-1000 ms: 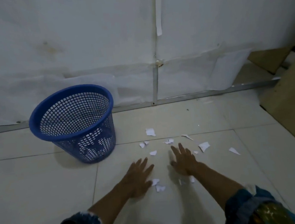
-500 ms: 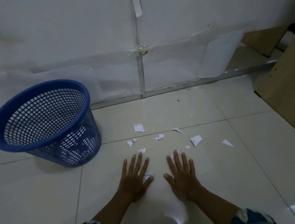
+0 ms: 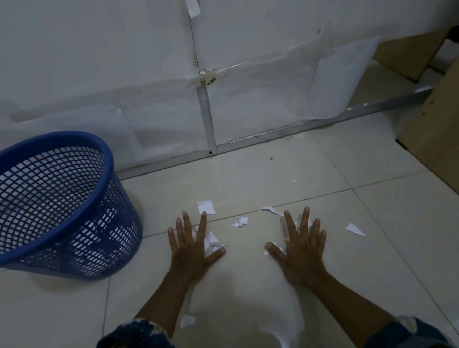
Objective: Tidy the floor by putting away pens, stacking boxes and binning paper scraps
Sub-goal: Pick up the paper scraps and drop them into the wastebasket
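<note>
White paper scraps (image 3: 205, 207) lay loose on the tiled floor (image 3: 251, 177) near the blue bin (image 3: 53, 139), binning apparently unfinished, with the left hand (image 3: 190, 249) and right hand (image 3: 301, 248) flat, fingers spread, pressing several scraps, gripping none.

bin (image 3: 108, 228) cut by L edge | scraps (image 3: 210, 239) partly under L hand (image 3: 189, 249), R hand (image 3: 301, 250)

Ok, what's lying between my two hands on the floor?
In the head view, a small scrap lies between left hand and right hand, near the fingertips; more scraps sit by each thumb.
</note>
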Available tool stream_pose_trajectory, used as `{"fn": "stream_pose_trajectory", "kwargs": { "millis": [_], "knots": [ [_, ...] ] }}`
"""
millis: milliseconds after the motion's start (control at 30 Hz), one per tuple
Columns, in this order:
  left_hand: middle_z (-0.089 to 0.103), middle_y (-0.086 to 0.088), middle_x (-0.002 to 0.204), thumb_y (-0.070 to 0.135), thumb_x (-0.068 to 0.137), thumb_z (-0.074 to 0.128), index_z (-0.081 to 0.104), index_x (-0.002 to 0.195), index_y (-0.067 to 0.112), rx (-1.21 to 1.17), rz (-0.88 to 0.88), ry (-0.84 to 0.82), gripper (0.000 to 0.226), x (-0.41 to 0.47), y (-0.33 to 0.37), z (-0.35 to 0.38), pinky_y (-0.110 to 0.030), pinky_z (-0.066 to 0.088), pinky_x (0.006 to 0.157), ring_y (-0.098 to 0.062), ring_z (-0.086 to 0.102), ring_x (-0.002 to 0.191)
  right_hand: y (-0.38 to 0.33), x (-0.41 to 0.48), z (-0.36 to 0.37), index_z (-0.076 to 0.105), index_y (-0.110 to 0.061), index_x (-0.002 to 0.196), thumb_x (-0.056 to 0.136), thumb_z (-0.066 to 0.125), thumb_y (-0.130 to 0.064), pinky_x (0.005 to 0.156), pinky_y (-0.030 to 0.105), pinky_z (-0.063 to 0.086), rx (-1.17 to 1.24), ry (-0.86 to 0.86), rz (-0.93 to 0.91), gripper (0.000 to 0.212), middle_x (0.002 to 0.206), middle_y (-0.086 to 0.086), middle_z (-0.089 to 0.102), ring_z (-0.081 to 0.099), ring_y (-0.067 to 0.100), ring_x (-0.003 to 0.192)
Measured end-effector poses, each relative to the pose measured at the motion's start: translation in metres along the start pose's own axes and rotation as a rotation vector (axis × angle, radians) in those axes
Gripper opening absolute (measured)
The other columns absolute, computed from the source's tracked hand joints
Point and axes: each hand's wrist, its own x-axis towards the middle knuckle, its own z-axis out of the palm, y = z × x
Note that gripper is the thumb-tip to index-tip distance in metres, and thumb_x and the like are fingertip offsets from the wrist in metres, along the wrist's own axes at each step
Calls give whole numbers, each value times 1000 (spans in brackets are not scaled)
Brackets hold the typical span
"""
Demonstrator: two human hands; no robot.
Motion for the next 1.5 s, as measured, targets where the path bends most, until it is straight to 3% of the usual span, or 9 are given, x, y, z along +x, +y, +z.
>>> {"fn": "stream_pose_trajectory", "kwargs": {
  "millis": [233, 333, 400, 500, 667, 833, 1200, 1333, 1500],
  "knots": [
    [-9, -13, 161, 89, 43, -21, -18, 149, 26, 14, 121, -47, 123, 26, 35, 4, -50, -9, 117, -29, -9, 150, -5, 15, 5, -24, -34, 140, 48, -21, -90, 117, 48, -8, -66, -78, -67, 107, 157, 6, -25, -16, 36, 146],
    [0, -9, 162, 81, 50, -24, 0, 153, 26, 37, 199, -71, 120, 27, 46, 5, -47, -4, 119, -29, -2, 150, -10, 21, 1, 11, -31, 151, 63, -11, -87, 118, 47, 0, -121, -112, -104, 107, 161, 7, 0, 0, 36, 147],
    [13, -10, 161, 78, 59, -19, 16, 152, 23, 31, 213, -67, 114, 28, 46, 3, -47, 4, 120, -29, 9, 149, -13, 22, -5, 31, -25, 146, 82, 15, -67, 116, 46, 12, -103, -46, -110, 78, 158, 8, 19, 16, 34, 144],
    [52, -19, 139, 73, 84, -2, 46, 138, 15, 66, 232, 2, 93, 33, 43, 0, -60, 39, 104, -40, 50, 127, -10, 22, -12, 46, -20, 136, 84, 37, -48, 109, 44, 23, -16, 92, -79, 60, 148, 9, 37, 31, 31, 136],
    [54, -24, 136, 71, 86, 7, 38, 137, 25, 169, 175, -5, 76, 43, 34, -5, -64, 42, 91, -50, 54, 118, 10, 21, -19, 37, -22, 144, 84, 25, -61, 114, 56, 12, -60, 238, 138, 73, 157, 16, 19, 17, 43, 143],
    [65, -12, 127, 62, 93, 0, 62, 126, 27, 316, 251, -76, 79, 42, 32, -2, -62, 46, 89, -36, 65, 111, 20, 21, -18, 2, -30, 152, 90, 23, -65, 117, 54, -7, -25, 55, 388, 74, 159, 15, -13, -13, 37, 146],
    [71, -3, 117, 66, 91, 3, 68, 117, 24, 334, 260, -116, 82, 21, 12, -17, -51, 42, 98, -23, 69, 106, -6, 36, -17, 10, -20, 152, 87, 26, -61, 119, 41, -6, 108, 11, -6, 79, 160, 15, -5, -5, 28, 149],
    [68, -7, 121, 70, 89, 6, 48, 128, 26, 294, 215, -89, 72, 18, 5, -18, -49, 39, 99, -31, 66, 110, 0, 32, -17, 14, -13, 152, 92, 28, -61, 118, 48, -5, 7, 338, 304, 78, 159, 22, -6, -3, 38, 147],
    [58, -14, 135, 67, 91, 3, 38, 135, 25, 342, 279, -95, 71, 20, 2, -16, -60, 46, 91, -38, 59, 119, 28, 24, -23, 5, -6, 152, 91, 29, -62, 119, 45, -6, 69, 221, 615, 86, 157, 25, -7, -7, 36, 147]
  ]
}}
